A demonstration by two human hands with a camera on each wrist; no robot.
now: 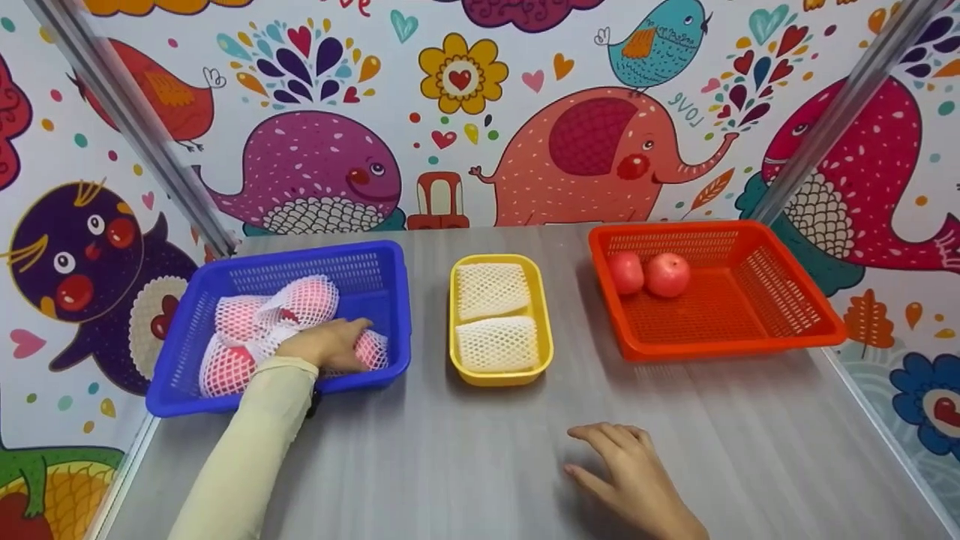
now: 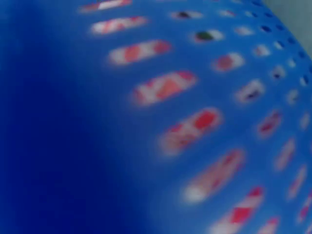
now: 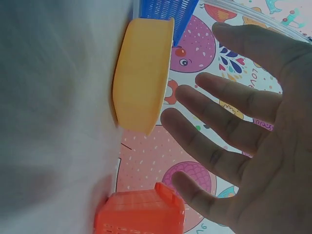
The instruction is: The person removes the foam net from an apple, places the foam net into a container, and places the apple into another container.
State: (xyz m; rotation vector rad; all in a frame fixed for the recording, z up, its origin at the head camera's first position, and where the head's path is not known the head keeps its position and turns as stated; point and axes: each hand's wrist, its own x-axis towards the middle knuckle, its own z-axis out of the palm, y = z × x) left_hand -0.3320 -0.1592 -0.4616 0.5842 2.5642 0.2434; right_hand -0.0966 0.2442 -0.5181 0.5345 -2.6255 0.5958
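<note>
My left hand (image 1: 326, 345) reaches into the blue basket (image 1: 405, 300) and grips a pink-red apple (image 1: 371, 350) in a white foam net at the basket's near right. Several more netted apples (image 1: 311, 298) lie to the left of that hand. The left wrist view is blurred and shows only the slotted blue basket wall (image 2: 112, 146), with red and white behind its holes. Over the table's near right part is my right hand (image 1: 626, 476), holding nothing, its fingers spread in the right wrist view.
A yellow tray (image 1: 502, 379) with two white foam nets (image 1: 496, 343) stands mid-table. To its right is a red basket (image 1: 720, 346) holding two bare apples (image 1: 667, 274) at its left end. Printed panels (image 1: 457, 150) and metal posts (image 1: 142, 127) border the grey table (image 1: 420, 465).
</note>
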